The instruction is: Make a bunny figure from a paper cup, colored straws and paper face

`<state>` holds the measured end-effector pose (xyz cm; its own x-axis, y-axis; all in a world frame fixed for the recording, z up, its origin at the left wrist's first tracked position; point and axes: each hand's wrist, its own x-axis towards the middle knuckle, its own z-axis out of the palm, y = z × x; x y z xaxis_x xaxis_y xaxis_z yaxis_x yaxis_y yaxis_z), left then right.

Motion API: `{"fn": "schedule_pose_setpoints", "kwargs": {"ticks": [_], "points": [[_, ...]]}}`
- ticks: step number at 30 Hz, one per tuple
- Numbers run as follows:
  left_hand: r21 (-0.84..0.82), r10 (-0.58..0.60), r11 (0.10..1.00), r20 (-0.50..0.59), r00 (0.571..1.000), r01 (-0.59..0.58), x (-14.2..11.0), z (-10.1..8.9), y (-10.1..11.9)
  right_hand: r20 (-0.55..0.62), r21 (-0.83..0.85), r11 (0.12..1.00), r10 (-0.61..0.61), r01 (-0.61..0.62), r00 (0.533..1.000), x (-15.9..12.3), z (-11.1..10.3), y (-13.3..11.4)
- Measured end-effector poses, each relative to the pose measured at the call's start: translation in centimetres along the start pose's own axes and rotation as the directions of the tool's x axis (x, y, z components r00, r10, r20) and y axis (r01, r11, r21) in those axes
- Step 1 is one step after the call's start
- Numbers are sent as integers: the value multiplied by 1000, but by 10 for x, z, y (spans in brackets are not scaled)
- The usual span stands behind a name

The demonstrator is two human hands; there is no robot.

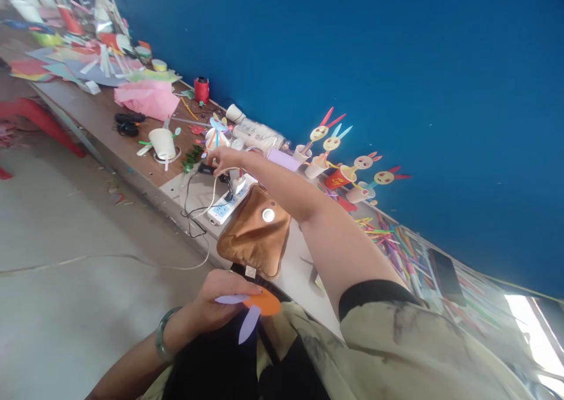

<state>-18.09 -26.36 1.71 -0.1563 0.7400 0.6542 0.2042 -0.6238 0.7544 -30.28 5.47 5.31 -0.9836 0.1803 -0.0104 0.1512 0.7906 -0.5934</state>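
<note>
My left hand [224, 297] pinches a paper rabbit head, with an orange disc [267, 302] and two pale purple ears [249, 325], low in front of my body. Far across the bench, my right hand [224, 158] is closed at a black corded tool [206, 169]; its exact kind is hard to make out. Cords run from there to a white power strip [227, 206]. Beneath my right forearm lies a brown hot-water bag [255, 232]. A white cup with a blue paper head [218, 124] stands just beyond the right hand.
Several cups with paper rabbit heads [331, 141] line the blue wall. Left on the bench are a white cup [162, 144], pink paper [147, 97] and a red thread spool [201, 90]. Colourful sticks [396, 244] and a dark phone-like slab [446, 275] lie at right.
</note>
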Motion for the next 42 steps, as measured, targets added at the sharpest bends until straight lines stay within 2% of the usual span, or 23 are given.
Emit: {"fn": "schedule_pose_setpoints", "kwargs": {"ticks": [2,4,5,7,9,11,13,16,18,21,22,24,25,27,30,33,35,37,39,42], "points": [[-29,10,1000,-6,1000,-10,-2,3,-2,60,-64,997,-36,40,998,-2,-18,-10],[-30,44,999,-8,999,-45,-4,7,-4,-7,-117,985,-132,130,991,-9,-36,-25],[-22,65,998,-11,998,-66,-5,8,-5,-79,-155,974,-176,163,981,-16,-44,-35],[-4,98,995,-11,995,-98,-5,11,-5,-192,-263,938,-280,226,941,-39,-55,-54],[-23,99,995,11,995,-99,-3,11,0,-232,-398,876,-382,271,895,-71,-60,-70],[-73,85,994,69,994,-80,1,11,8,-231,-565,777,-471,277,851,-108,-59,-77],[-107,90,991,133,987,-76,6,11,17,-157,-703,641,-562,308,812,-146,-53,-75],[-89,128,990,209,969,-112,10,15,29,-24,-844,400,-693,356,721,-195,-40,-60],[-56,143,989,229,963,-134,7,21,31,13,-877,328,-713,350,701,-222,-32,-49],[37,86,995,98,991,-90,1,30,25,29,-882,338,-658,328,753,-254,-21,-38],[88,62,994,-38,997,-59,-1,33,21,34,-887,333,-643,319,765,-264,-19,-37],[148,18,989,-184,983,10,1,38,14,46,-901,306,-637,307,770,-281,-14,-39],[184,-3,981,-277,961,56,4,41,11,54,-904,293,-644,311,763,-289,-12,-41],[143,-106,979,-250,963,145,12,46,7,78,-902,278,-649,332,757,-303,-8,-47],[-18,-241,970,-133,961,241,23,56,4,112,-904,252,-640,346,760,-320,0,-57],[-116,-349,934,-96,932,338,26,64,0,92,-922,216,-682,320,725,-334,6,-64],[-151,-415,903,-76,907,401,25,68,-4,48,-930,224,-711,290,701,-343,9,-67],[-182,-469,872,-47,882,454,23,71,-9,-7,-926,272,-707,263,707,-353,11,-68],[-248,-519,830,-16,854,500,22,73,-13,-81,-897,363,-695,252,714,-364,16,-67],[-476,-600,701,10,800,531,25,77,-15,-318,-776,588,-676,227,664,-379,27,-66]]}}
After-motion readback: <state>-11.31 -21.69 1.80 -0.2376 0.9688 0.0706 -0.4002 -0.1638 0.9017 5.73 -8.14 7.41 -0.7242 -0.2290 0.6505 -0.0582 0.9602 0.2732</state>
